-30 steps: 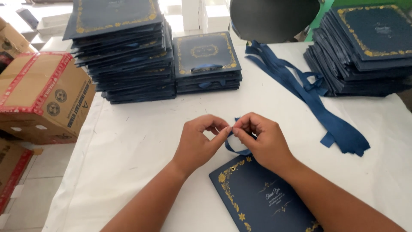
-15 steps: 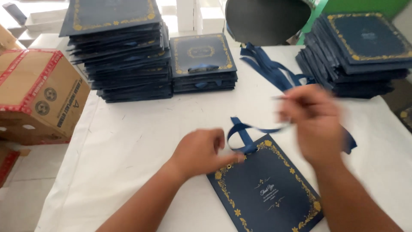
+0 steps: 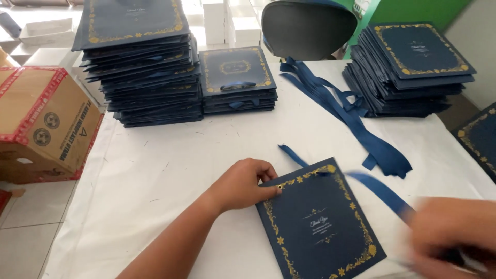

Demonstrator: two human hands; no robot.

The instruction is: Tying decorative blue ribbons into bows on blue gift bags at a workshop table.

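Left hand (image 3: pixel 242 183): bare, no glove, ring, watch or band visible; forearm bare, no sleeve in view up to the lower frame edge. Fingernails short, unpainted where visible. Right hand (image 3: pixel 454 235): bare, heavily motion-blurred, so finger detail cannot be told; no glove or sleeve discernible on the visible part at the frame's lower right corner.

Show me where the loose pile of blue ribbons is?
In the head view, the bundle of blue ribbons lies on the white table, right of centre, beside the right-hand stack of navy bags.
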